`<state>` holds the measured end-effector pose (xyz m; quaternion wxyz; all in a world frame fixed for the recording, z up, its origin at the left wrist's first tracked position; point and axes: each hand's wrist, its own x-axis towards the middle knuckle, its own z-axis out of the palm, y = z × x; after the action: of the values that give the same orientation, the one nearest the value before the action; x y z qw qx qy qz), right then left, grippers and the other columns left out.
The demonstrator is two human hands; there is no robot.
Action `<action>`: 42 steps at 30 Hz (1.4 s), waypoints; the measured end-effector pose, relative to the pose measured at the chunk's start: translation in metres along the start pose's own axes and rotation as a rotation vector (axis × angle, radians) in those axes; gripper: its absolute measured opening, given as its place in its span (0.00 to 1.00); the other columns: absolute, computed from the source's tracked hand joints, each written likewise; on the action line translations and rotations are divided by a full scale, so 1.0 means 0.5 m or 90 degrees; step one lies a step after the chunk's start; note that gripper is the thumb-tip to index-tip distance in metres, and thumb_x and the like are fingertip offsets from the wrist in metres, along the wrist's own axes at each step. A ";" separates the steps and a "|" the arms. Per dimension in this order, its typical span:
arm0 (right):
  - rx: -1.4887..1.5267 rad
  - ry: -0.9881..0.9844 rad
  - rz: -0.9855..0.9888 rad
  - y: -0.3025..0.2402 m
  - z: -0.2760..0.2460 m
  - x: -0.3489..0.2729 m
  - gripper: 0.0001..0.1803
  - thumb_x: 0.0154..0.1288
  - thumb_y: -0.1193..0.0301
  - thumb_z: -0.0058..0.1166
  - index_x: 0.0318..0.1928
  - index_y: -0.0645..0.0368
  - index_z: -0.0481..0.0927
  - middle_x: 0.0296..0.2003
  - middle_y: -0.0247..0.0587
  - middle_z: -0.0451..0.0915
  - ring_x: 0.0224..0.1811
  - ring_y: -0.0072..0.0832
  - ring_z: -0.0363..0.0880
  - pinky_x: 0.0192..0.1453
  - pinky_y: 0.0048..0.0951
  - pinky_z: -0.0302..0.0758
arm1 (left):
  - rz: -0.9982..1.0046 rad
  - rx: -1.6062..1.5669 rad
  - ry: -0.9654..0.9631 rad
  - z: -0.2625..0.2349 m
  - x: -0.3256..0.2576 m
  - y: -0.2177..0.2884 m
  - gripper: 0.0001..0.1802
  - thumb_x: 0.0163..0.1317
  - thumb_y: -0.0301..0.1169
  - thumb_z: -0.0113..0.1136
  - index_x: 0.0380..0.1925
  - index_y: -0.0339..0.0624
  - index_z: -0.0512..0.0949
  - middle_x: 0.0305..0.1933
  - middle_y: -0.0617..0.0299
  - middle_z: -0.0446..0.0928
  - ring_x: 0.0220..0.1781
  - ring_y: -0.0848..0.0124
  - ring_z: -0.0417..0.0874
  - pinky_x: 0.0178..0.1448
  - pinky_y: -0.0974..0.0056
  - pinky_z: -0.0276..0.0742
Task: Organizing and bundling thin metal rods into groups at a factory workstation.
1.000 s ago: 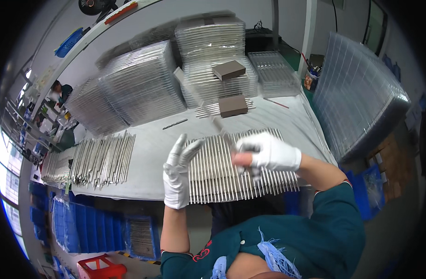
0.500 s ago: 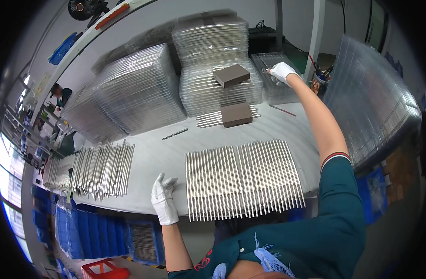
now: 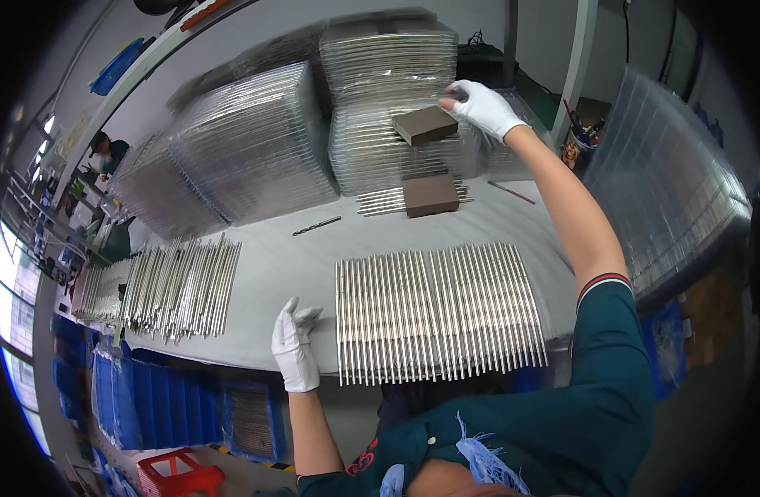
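Small brown rectangular block (image 3: 425,124), tilted

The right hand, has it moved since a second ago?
Yes. The right hand went from the row of metal rods near the body out to the far stack of trays.

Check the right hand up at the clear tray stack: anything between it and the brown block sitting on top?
Nothing visible. The right hand is at the top of the clear tray stack, just right of the brown block, with only a small open gap between them. Whether the fingers already pinch something is too blurred to tell.
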<state>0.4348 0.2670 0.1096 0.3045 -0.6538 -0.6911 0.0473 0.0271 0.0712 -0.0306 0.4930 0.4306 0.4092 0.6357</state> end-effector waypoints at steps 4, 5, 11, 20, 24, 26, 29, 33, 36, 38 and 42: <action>-0.219 -0.100 -0.119 -0.102 0.064 -0.030 0.45 0.47 0.38 0.52 0.64 0.46 0.62 0.65 0.48 0.56 0.67 0.45 0.53 0.67 0.42 0.57 | 0.019 0.005 -0.019 -0.010 -0.002 -0.002 0.27 0.69 0.42 0.41 0.57 0.28 0.61 0.38 0.54 0.77 0.45 0.63 0.78 0.57 0.58 0.71; -0.219 -0.103 -0.118 -0.091 0.079 -0.029 0.45 0.47 0.38 0.52 0.64 0.46 0.62 0.65 0.48 0.56 0.67 0.45 0.53 0.67 0.42 0.57 | 0.016 0.006 -0.018 -0.005 -0.002 -0.001 0.27 0.69 0.42 0.41 0.57 0.28 0.61 0.38 0.54 0.77 0.45 0.63 0.78 0.57 0.58 0.71; -0.146 0.135 -0.108 -0.076 0.092 -0.067 0.35 0.51 0.45 0.52 0.58 0.47 0.69 0.60 0.43 0.65 0.63 0.42 0.60 0.64 0.39 0.61 | 0.004 0.012 -0.047 -0.002 0.010 -0.011 0.25 0.68 0.41 0.42 0.55 0.30 0.64 0.41 0.52 0.77 0.47 0.63 0.78 0.58 0.58 0.70; -0.357 0.137 0.020 0.071 -0.034 -0.408 0.34 0.49 0.55 0.60 0.58 0.50 0.68 0.61 0.45 0.62 0.64 0.45 0.58 0.63 0.40 0.63 | -0.035 -0.010 -0.157 0.024 0.012 -0.005 0.25 0.69 0.37 0.43 0.59 0.31 0.61 0.60 0.45 0.65 0.64 0.63 0.64 0.69 0.63 0.55; -0.492 0.031 0.099 0.063 -0.048 -0.467 0.37 0.49 0.52 0.60 0.60 0.52 0.66 0.63 0.44 0.60 0.65 0.47 0.56 0.66 0.40 0.57 | -0.037 0.047 -0.228 0.052 -0.006 -0.007 0.25 0.68 0.39 0.43 0.59 0.33 0.62 0.61 0.52 0.66 0.64 0.66 0.64 0.69 0.63 0.55; -0.533 0.036 0.043 0.037 -0.048 -0.468 0.40 0.49 0.47 0.58 0.60 0.54 0.66 0.63 0.46 0.60 0.65 0.48 0.55 0.68 0.40 0.53 | -0.050 0.025 -0.247 0.054 -0.006 -0.005 0.27 0.67 0.41 0.45 0.59 0.33 0.63 0.61 0.55 0.67 0.64 0.67 0.64 0.69 0.64 0.55; -0.079 -0.045 -0.110 -0.003 0.018 -0.454 0.38 0.55 0.43 0.49 0.58 0.56 0.67 0.63 0.48 0.60 0.67 0.47 0.53 0.68 0.43 0.53 | -0.080 0.171 -0.264 0.061 -0.006 0.013 0.27 0.66 0.42 0.48 0.58 0.36 0.64 0.60 0.53 0.67 0.64 0.66 0.65 0.67 0.63 0.57; -0.174 -0.222 -0.450 -0.153 0.144 -0.440 0.37 0.57 0.42 0.45 0.58 0.58 0.67 0.60 0.50 0.63 0.64 0.46 0.58 0.68 0.43 0.54 | 0.323 0.663 -0.306 0.085 0.063 -0.005 0.23 0.60 0.41 0.53 0.51 0.38 0.72 0.56 0.50 0.70 0.62 0.54 0.67 0.64 0.56 0.61; -0.098 -0.173 -0.405 -0.185 0.224 -0.389 0.35 0.58 0.44 0.45 0.56 0.58 0.69 0.55 0.49 0.69 0.58 0.43 0.65 0.62 0.41 0.62 | 0.465 0.737 -0.355 0.110 0.139 -0.056 0.20 0.58 0.42 0.53 0.45 0.39 0.76 0.48 0.48 0.75 0.55 0.52 0.72 0.58 0.54 0.66; -0.113 -0.157 -0.330 -0.195 0.241 -0.363 0.30 0.59 0.48 0.46 0.53 0.59 0.72 0.47 0.46 0.74 0.49 0.41 0.73 0.53 0.39 0.70 | 0.408 0.731 -0.370 0.133 0.154 -0.055 0.19 0.58 0.41 0.53 0.43 0.41 0.77 0.46 0.49 0.76 0.51 0.52 0.74 0.55 0.54 0.69; -0.138 -0.159 -0.251 -0.213 0.260 -0.349 0.26 0.60 0.50 0.46 0.48 0.57 0.76 0.45 0.46 0.75 0.46 0.41 0.74 0.51 0.39 0.72 | 0.401 0.758 -0.381 0.144 0.169 -0.059 0.15 0.59 0.41 0.52 0.38 0.46 0.80 0.41 0.53 0.77 0.42 0.55 0.77 0.46 0.55 0.73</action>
<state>0.2720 0.1328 -0.0090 0.1483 -0.5244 -0.8384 -0.0072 0.0916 0.1659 -0.0252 0.0606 0.8775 0.3899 0.2728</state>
